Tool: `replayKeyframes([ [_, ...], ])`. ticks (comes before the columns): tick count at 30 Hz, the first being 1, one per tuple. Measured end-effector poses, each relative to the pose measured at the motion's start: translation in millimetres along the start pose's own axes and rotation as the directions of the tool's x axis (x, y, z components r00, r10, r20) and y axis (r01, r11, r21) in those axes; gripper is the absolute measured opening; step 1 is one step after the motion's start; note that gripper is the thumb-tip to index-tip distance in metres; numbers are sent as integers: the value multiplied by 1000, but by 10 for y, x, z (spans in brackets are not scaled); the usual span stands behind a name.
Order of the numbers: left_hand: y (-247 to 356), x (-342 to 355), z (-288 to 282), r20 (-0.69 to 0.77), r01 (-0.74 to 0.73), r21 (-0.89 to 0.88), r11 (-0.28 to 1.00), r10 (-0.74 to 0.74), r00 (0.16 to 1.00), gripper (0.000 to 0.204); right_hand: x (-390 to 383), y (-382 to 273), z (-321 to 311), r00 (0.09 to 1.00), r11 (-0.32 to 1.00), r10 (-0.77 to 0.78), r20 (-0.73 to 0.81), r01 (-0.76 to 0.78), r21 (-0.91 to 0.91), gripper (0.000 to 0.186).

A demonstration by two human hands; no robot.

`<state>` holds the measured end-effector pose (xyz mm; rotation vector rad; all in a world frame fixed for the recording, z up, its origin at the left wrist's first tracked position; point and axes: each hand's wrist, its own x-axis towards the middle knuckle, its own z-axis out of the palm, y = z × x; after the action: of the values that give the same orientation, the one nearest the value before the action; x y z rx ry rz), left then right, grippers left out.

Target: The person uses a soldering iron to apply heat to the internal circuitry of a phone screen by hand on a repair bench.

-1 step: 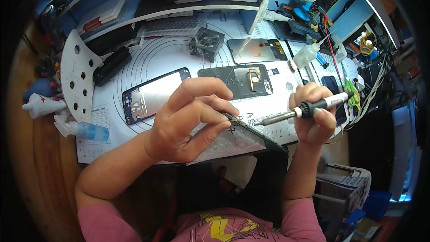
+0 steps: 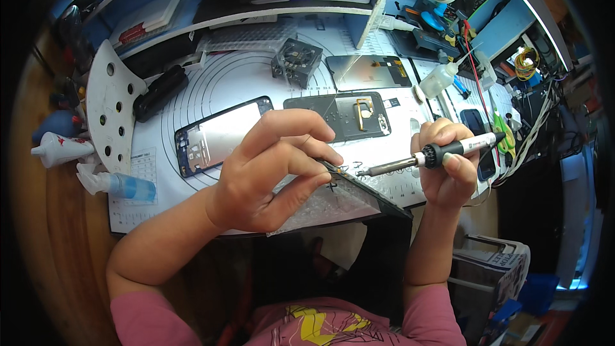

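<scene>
My left hand [image 2: 266, 179] pinches one end of a thin dark panel [image 2: 371, 192] between thumb and forefinger. The panel slants down to the right and is seen nearly edge-on, so its exact kind is unclear. A small orange-gold bit shows near the pinched end. In my right hand [image 2: 443, 170] is a soldering iron [image 2: 397, 165] with a white and black handle. Its metal tip points left, close beside the panel's upper end; whether they touch I cannot tell. Beyond my hands lie a phone frame [image 2: 224, 134] and a dark phone back housing [image 2: 320, 115] with a flex cable [image 2: 362, 114].
A phone screen panel [image 2: 365, 74] and a small fan [image 2: 296, 63] lie at the back of the mat. Right are a dropper bottle [image 2: 439, 79], green scissors [image 2: 505, 134] and cables. A blue spray bottle [image 2: 131, 187] and perforated white plate [image 2: 112, 106] stand left. Crinkled clear film [image 2: 320, 211] lies at the front edge.
The soldering iron has turned slightly in my right hand, and its tip has moved a little left and up, nearer the panel. My left hand stays almost where it was.
</scene>
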<state>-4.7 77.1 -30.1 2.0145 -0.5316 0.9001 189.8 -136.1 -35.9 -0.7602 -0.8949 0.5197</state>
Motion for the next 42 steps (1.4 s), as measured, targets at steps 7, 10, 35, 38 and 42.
replayKeyframes([
  [7,-18,-17,-7,-6,9,15,1000,-9,1000,7,-31,26,15,998,997,59,-32,-60,-43,31],
  [10,-14,-13,-15,-5,19,8,1000,-19,1000,7,-15,24,57,998,983,64,-23,-67,-169,28],
  [35,1,-5,-20,6,26,5,1000,-26,1000,8,-8,21,44,997,983,71,-32,-76,-165,27],
  [38,7,-5,-17,6,28,8,1000,-28,1000,8,-9,28,47,997,982,69,-27,-72,-172,26],
  [42,9,1,-21,12,27,21,999,-27,1000,8,0,29,45,998,982,61,-9,-62,-180,26],
])
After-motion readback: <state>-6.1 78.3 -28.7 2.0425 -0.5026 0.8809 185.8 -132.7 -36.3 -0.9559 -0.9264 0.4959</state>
